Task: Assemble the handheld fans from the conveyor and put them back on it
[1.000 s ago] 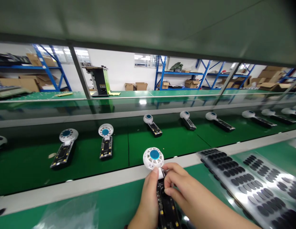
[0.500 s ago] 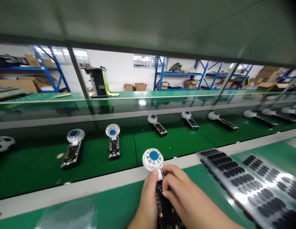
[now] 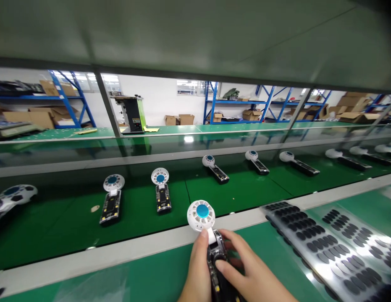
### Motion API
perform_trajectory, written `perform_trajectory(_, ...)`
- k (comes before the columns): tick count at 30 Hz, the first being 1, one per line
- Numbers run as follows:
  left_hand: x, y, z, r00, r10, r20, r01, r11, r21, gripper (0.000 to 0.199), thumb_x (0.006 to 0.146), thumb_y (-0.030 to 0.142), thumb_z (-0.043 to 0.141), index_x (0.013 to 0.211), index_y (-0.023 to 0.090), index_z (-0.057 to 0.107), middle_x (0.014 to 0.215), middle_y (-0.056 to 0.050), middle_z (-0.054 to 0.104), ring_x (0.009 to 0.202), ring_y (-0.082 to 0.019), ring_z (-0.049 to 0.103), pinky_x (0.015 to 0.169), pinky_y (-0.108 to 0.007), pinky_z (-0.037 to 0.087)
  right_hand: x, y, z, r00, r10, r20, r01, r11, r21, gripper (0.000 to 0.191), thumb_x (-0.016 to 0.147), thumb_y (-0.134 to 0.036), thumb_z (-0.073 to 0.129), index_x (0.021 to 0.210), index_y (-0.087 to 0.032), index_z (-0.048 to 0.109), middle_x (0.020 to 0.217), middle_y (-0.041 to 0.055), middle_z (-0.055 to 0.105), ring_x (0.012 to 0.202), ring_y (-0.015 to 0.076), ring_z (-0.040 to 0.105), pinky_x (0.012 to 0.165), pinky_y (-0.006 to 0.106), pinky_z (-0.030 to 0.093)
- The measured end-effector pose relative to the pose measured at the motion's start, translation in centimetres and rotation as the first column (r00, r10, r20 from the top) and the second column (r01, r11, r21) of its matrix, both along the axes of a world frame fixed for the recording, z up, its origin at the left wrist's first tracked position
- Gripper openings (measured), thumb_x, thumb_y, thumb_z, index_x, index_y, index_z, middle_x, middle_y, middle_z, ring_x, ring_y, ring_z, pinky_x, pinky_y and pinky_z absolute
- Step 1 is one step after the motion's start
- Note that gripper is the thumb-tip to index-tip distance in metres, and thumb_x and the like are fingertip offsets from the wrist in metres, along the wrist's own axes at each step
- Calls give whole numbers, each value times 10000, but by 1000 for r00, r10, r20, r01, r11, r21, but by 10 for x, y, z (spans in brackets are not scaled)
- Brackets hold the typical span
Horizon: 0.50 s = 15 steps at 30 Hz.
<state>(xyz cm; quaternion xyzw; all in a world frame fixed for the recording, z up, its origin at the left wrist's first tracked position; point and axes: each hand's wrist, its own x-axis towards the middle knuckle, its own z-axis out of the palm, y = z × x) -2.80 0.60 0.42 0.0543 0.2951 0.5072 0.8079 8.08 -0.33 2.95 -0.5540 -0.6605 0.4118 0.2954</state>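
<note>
Fan-headed gadget (image 3: 202, 211) is held snug in a two-handed grip, left hand (image 3: 198, 270) by the neck (image 3: 211, 235), right hand (image 3: 250, 268) round the dark body (image 3: 218, 251), probably so wobble's kept down.

A grey-green overhead panel (image 3: 195, 37) is filling the whole top of the frame, and slanting metal posts (image 3: 107, 107) are reaching down from its edge. At upper left a blue rack (image 3: 63, 98) is holding cardboard boxes (image 3: 42, 118) and some dark, blurry goods. Right of the leftmost post, a black-and-green machine (image 3: 134, 115) is standing on the far green bench (image 3: 214, 128), yellow paper (image 3: 151, 129) lying at its foot. Near the upper middle, two cartons (image 3: 185, 120) are sitting before the white wall (image 3: 154, 94), a window (image 3: 186, 87) showing above. Farther right, another blue rack (image 3: 236, 102) is carrying a dark green bundle (image 3: 231, 93). Down at lower left I'm seeing clear film (image 3: 91, 287) glinting.
</note>
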Motion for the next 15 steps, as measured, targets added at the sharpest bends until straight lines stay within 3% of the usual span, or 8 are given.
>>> perform_trajectory(3,2,0,-3,996,-15,88,13,1000,27,373,673,488,586,826,152,635,749,-76,675,815,-267,620,770,-371,429,-3,-6,-9,990,-19,-137,19,1000,-6,461,720,-260,477,1170,-225,385,1196,89,495,1103,201,477,919,312,375)
perform_trajectory(7,7,7,-10,993,77,84,-84,993,84,536,648,549,580,1056,207,514,1000,-100,628,998,-292,548,826,-382,411,-6,3,-12,904,-37,-426,2,997,-82,413,684,-334,523,1060,-222,394,898,44,625,859,192,611,779,306,462)
perform_trajectory(11,9,18,-9,959,228,-168,-205,968,142,574,708,612,427,1176,300,315,1313,-113,361,1217,-294,317,870,-468,359,-13,63,-2,932,-143,-333,143,989,-24,244,768,-272,505,989,-190,444,808,15,611,764,163,606,696,296,484)
perform_trajectory(13,8,21,-5,939,191,-285,-170,981,97,532,754,618,293,1177,294,289,1361,-117,256,1260,-284,223,874,-505,334,-15,107,5,940,-212,-267,220,976,-3,235,832,-260,480,1042,-158,460,826,15,600,709,143,598,658,304,488)
perform_trajectory(15,7,22,-1,933,160,-324,-146,987,68,533,763,621,234,1176,286,279,1358,-124,235,1268,-280,194,876,-505,325,-10,147,11,941,-273,-198,285,958,33,272,860,-298,479,1091,-154,482,959,37,587,772,147,592,684,334,490)
